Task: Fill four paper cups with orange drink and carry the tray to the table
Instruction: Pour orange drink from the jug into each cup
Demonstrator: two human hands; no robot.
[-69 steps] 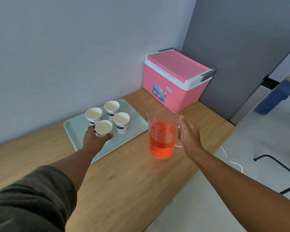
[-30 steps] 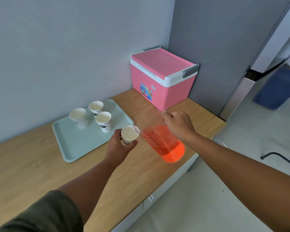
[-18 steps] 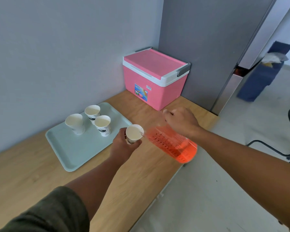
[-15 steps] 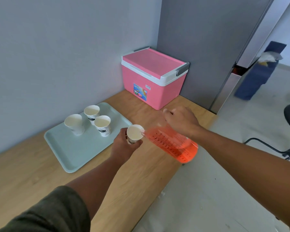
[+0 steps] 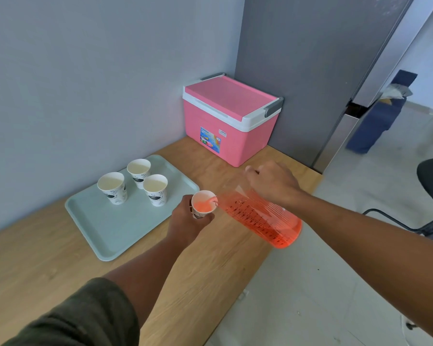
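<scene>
Three empty paper cups (image 5: pixel 135 186) wait on the pale tray (image 5: pixel 105 233) at left. The left hand (image 5: pixel 185 221) grips a fourth cup (image 5: pixel 203 204), raised off the table (image 5: pixel 35 265), while the right hand (image 5: pixel 273 183), clamped on the tilted jug (image 5: pixel 258 216), pours orange drink. A heavier tilt could overflow or crush the soft cup.

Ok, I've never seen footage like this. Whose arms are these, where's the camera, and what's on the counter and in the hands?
There is no machine: a person wears one camera on the head, looking forward and down, so the arms are their own. The left hand grips a paper cup above the wooden counter. The right hand tips a clear jug, and orange drink runs into that cup. Three more cups stand on the pale green tray, none showing orange. A pink cooler box sits in the corner.
</scene>
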